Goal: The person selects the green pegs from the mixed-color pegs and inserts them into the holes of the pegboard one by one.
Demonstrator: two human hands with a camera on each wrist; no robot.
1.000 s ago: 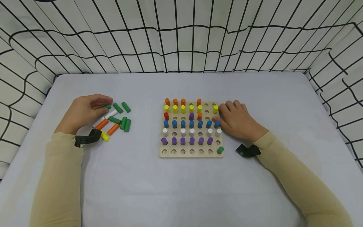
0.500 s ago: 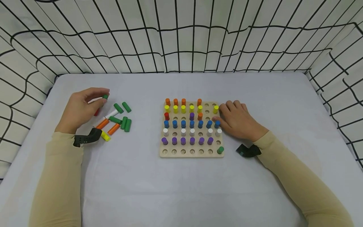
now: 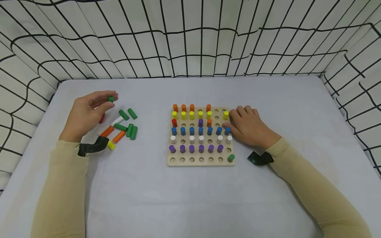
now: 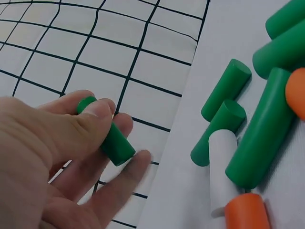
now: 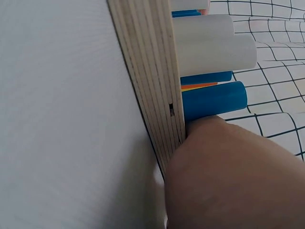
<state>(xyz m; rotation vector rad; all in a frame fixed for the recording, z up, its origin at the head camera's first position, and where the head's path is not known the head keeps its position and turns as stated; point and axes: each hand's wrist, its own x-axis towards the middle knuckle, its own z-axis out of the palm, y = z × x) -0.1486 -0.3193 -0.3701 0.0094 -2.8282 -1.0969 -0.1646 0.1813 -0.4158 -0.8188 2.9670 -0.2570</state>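
My left hand (image 3: 86, 112) pinches a green peg (image 4: 118, 143) between thumb and fingers, above the far left of the table. Below and right of it lies a loose pile of pegs: several green pegs (image 3: 134, 133), a white peg (image 3: 117, 120), orange pegs (image 3: 119, 137), a yellow peg (image 3: 111, 145) and a red peg (image 3: 102, 118) partly hidden by the hand. At the right edge of the wooden pegboard (image 3: 196, 164) rests my right hand (image 3: 250, 127), fingers loosely bent. Its thumb lies by the end blue peg (image 5: 217, 101); the right wrist view hides the fingertips.
Standing in the board are rows of orange, yellow, blue, white and purple pegs (image 3: 191, 148), with one green peg (image 3: 231, 158) at the near right corner. The near row shows several bare holes. A white wall with black grid lines (image 3: 193, 43) surrounds the white table (image 3: 190, 201).
My left hand has lifted the green peg off the pile, moving away from me, and the peg has turned in its fingers. The right hand has stayed at the board.
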